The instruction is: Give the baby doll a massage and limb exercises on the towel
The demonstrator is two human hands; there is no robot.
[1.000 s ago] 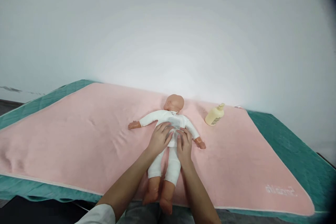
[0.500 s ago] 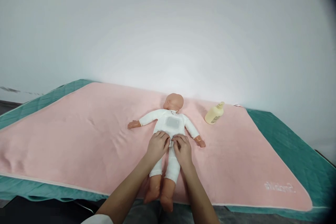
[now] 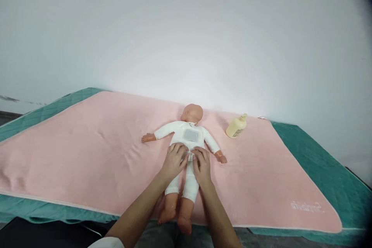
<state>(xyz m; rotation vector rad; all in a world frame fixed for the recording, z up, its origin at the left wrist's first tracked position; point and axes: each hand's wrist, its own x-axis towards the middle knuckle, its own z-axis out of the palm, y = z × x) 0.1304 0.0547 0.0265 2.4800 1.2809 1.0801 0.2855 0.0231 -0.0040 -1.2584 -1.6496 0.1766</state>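
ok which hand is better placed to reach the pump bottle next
Probably the right hand: it's at the baby doll's lower back, on the side nearer the yellow pump bottle. The left hand is farther and would likely have to cross it.

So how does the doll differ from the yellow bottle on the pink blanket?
The doll is larger than the bottle. The doll lies stretched out with its arms spread; the bottle stands. The left hand and right hand are on the doll, while neither touches the bottle. Both things rest on the pink blanket.
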